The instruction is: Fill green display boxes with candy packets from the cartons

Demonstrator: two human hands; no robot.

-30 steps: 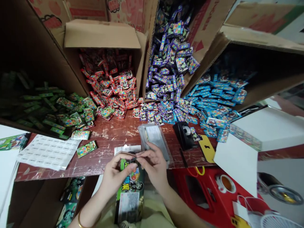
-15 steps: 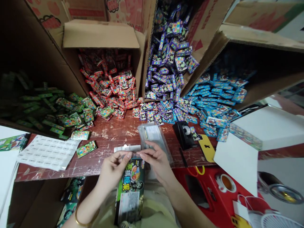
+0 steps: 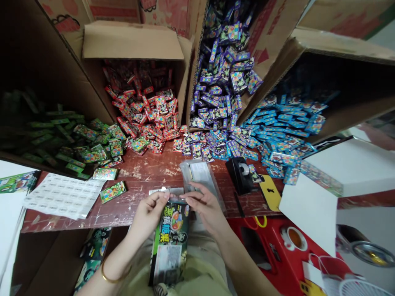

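Note:
In front of my body is a black and green candy packet (image 3: 169,242) with large Chinese lettering, printed side up. A strip of clear plastic shows at its top edge. My left hand (image 3: 151,213) pinches that edge at its left corner, thumb and fingers together. My right hand (image 3: 205,207) pinches the edge further right, with its other fingers partly spread. Just beyond my fingers lies a white paper strip (image 3: 156,191), partly covered by them. A clear plastic bag (image 3: 205,176) with a white sheet inside rests on the table behind my right hand.
Cardboard boxes (image 3: 132,41) spill small green, red, purple and blue candy boxes (image 3: 216,113) onto the red table (image 3: 148,166). A sticker sheet (image 3: 66,197) lies left. Right are a black tape dispenser (image 3: 239,174), a yellow phone case (image 3: 271,193) and a cup of tea (image 3: 294,238).
The view has shifted slightly. My hands hold nearly the same pinch at the packet's top edge, the right fingers a little moved.

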